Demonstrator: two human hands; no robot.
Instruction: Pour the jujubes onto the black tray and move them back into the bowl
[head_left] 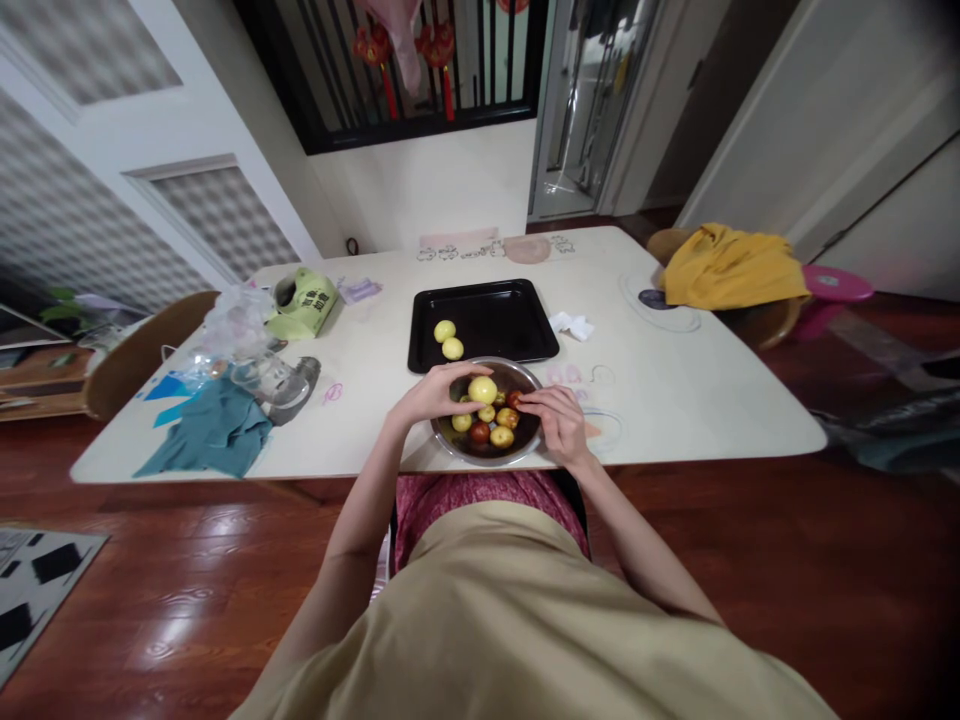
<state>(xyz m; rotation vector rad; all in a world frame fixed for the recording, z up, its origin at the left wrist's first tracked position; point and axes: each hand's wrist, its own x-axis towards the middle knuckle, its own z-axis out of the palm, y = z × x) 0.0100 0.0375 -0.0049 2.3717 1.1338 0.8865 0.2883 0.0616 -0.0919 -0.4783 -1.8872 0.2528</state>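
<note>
A round metal bowl (487,461) sits at the near table edge, holding several round yellow and reddish-brown fruits. My left hand (436,394) reaches over its left rim, thumb and fingers around a smooth yellow fruit (484,389) above the others. Over the right rim, my right hand (559,422) has its fingertips together on a dark red fruit (514,400), partly hidden by them. The exact kind of fruit is not plain. Just behind the bowl lies a black baking tray (495,312), with two yellow fruits (448,340) in its left front part.
On the left of the white table (675,400) are a teal cloth (214,430), a clear plastic container (270,380), a green bag (307,302) and plastic wrapping. A crumpled tissue (572,325) lies right of the tray. Yellow clothing (735,268) hangs over a chair at right.
</note>
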